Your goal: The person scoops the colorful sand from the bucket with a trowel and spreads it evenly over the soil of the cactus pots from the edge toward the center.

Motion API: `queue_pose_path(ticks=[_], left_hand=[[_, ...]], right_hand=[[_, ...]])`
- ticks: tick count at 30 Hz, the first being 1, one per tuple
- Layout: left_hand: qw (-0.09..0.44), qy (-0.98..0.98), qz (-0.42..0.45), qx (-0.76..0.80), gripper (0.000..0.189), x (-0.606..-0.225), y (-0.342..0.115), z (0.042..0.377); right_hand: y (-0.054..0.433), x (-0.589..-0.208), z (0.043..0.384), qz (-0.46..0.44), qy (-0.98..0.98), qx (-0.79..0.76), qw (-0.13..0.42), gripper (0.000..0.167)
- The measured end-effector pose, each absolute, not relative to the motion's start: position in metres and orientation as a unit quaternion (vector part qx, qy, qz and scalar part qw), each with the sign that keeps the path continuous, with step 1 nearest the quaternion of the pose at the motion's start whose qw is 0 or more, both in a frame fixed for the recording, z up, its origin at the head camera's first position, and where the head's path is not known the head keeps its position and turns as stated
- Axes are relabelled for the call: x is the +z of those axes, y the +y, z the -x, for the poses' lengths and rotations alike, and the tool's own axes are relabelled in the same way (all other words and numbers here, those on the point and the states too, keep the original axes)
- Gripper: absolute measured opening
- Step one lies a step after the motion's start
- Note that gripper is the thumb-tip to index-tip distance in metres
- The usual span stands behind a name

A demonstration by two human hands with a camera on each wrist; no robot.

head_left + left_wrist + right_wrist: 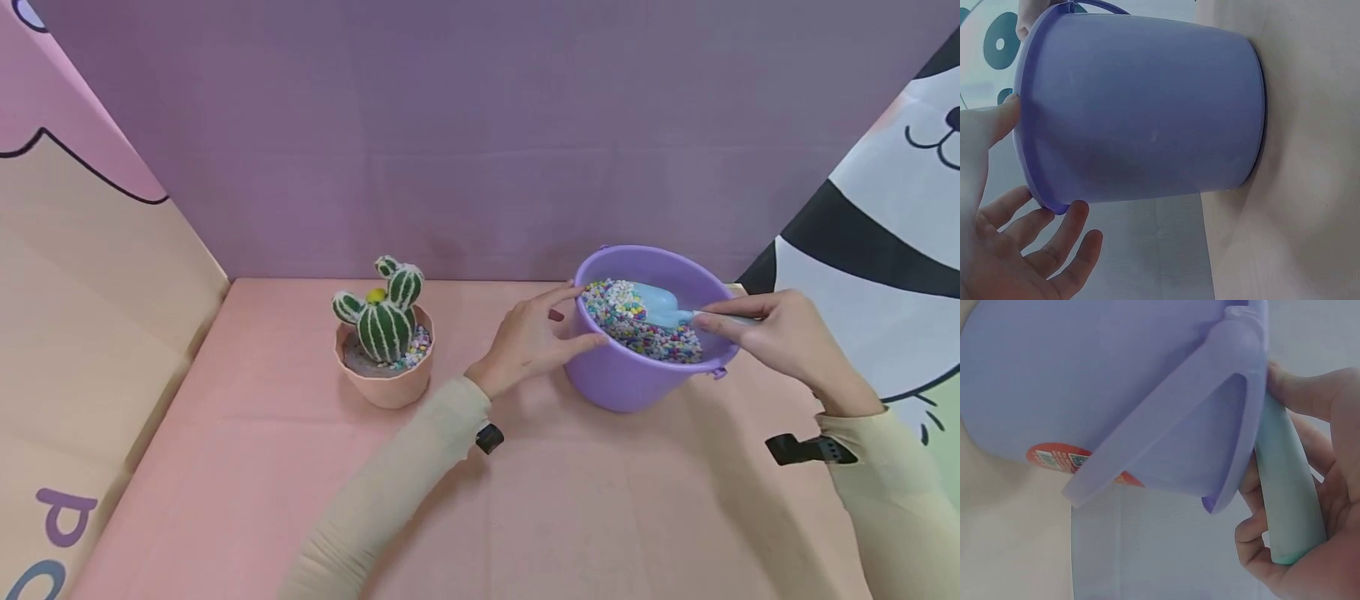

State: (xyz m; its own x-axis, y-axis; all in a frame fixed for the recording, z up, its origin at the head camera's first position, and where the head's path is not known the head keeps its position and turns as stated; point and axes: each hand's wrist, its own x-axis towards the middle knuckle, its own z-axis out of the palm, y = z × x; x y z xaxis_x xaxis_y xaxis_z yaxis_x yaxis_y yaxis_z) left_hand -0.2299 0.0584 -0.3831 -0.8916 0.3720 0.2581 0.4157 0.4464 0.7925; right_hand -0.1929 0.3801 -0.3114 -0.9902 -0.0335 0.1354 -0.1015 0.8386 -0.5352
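Note:
A purple bucket point(622, 383) partly filled with small multicoloured pebbles point(652, 340) stands on the table. My left hand point(528, 337) is spread at its left rim, thumb and fingertips touching the edge; the left wrist view shows the fingers point(1060, 250) fairly straight along it. With my right hand point(795, 337) I grip the handle of a light blue scoop point(658, 307) over the right rim. The scoop's head lies among the pebbles, several of them heaped in it. In the right wrist view the handle point(1291, 494) runs between thumb and curled fingers.
Left of the bucket stands a peach pot point(390, 387) holding a green cactus point(386, 329) with a yellow flower and some coloured pebbles. The bucket's handle point(1154, 412) hangs down its side. A purple wall point(480, 150) closes off the back of the pink table point(262, 467).

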Motion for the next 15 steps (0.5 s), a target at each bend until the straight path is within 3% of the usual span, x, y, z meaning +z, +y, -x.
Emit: queue_pose_path(ticks=[15], left_hand=[[0.024,-0.847,0.234,-0.476,0.078,-0.3801,0.0582,0.2279]], right_hand=[[0.3854,-0.3101,0.1852,-0.018,-0.954,0.294,0.059,0.043]])
